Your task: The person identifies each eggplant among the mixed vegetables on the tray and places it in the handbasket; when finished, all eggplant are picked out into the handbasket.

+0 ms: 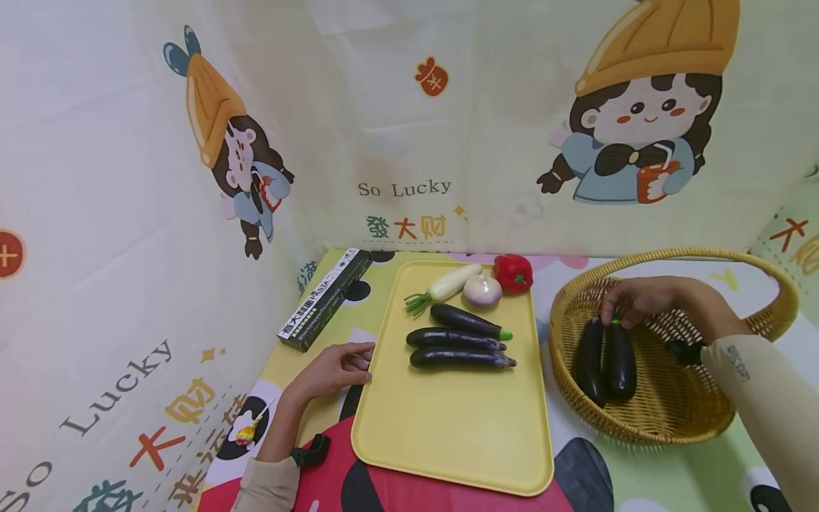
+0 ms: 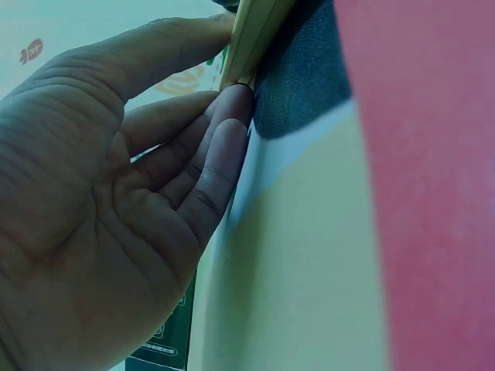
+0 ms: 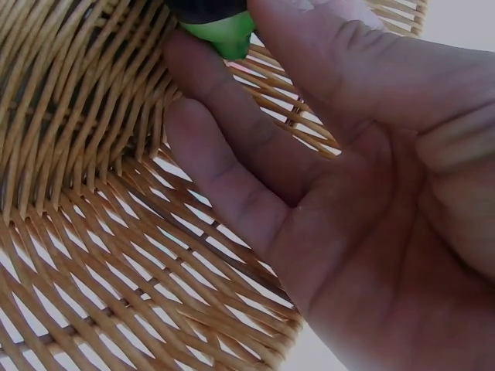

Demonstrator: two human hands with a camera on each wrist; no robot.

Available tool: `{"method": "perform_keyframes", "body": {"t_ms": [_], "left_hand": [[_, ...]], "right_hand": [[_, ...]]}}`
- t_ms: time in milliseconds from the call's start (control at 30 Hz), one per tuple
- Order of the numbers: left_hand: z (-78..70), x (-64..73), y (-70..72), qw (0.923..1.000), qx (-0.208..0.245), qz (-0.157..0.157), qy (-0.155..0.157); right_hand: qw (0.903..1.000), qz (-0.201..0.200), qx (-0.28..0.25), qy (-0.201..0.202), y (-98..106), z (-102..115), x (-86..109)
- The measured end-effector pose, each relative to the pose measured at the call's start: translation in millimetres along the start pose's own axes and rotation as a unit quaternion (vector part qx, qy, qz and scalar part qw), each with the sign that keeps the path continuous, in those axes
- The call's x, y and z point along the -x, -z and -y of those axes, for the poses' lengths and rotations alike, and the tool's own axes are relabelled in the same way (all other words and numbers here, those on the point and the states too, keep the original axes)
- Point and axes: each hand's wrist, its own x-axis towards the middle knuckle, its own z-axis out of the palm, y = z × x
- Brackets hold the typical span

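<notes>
My right hand (image 1: 633, 297) reaches into a wicker basket (image 1: 687, 398) and pinches the green stem end of an eggplant (image 1: 619, 366). In the right wrist view the green cap (image 3: 224, 35) sits by the thumb and fingers. A second dark eggplant (image 1: 590, 363) lies against it on the left. My left hand (image 1: 339, 368) holds the left edge of a yellow tray (image 1: 448, 427), thumb at the rim (image 2: 246, 46) and fingertips against its side and underside. Three eggplants (image 1: 457, 338) lie side by side on the tray, below a white radish (image 1: 453, 282), a purple-white onion (image 1: 483, 291) and a red bell pepper (image 1: 513, 274).
A black pasta box (image 1: 326, 299) lies left of the tray, behind the left hand. A small wrapped candy (image 1: 245, 434) is on the patterned cloth at the left. The basket's arched handle (image 1: 678, 253) rises behind the right hand. Printed cloth walls enclose the table.
</notes>
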Motion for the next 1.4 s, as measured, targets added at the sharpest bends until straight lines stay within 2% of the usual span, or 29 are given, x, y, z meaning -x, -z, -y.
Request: {"method": "perform_keyframes", "body": {"t_ms": [167,333,467,667,767,900,967,1067,1167,1300,1400], "left_hand": [[-2.1,0.0,0.6,0.9999,-0.015,0.002,0.001],[-3.6,1.1,0.6,0.9997,-0.023,0.001,0.000],[-4.7,2.7,1.3,0.9997,-0.025,0.000,0.000],[-7.1,4.7,3.9,0.9997,-0.025,-0.005,0.005],[-7.0,3.1,4.0,0.9997,-0.023,-0.003,0.003],[-4.7,2.5,1.8,0.9998,-0.020,0.000,0.002],[-3.9,4.2,1.7,0.9998,-0.021,0.001,0.003],[-3.7,7.0,3.5,0.9997,-0.025,0.001,0.004],[-4.9,6.9,4.7,0.9996,-0.029,0.002,0.003],[-5.0,4.9,3.2,0.9997,-0.026,0.002,-0.003],[-4.6,4.1,0.2,0.9998,-0.021,0.000,-0.003]], "right_hand": [[0.9996,-0.006,0.023,0.018,-4,1,2.6],[0.9942,-0.037,0.099,0.018,-5,12,9.1],[0.9814,-0.086,0.170,0.016,-11,35,18.0],[0.9705,-0.151,0.187,0.007,-42,83,41.7],[0.9577,-0.189,0.216,0.019,-65,105,58.1],[0.9291,-0.248,0.268,0.056,-97,130,75.6],[0.9169,-0.278,0.277,0.074,-113,143,79.3],[0.9069,-0.321,0.258,0.089,-134,163,75.5],[0.9051,-0.361,0.207,0.087,-153,179,62.3],[0.9003,-0.402,0.140,0.091,-174,188,37.5],[0.9000,-0.412,0.114,0.086,-186,190,18.0]]}}
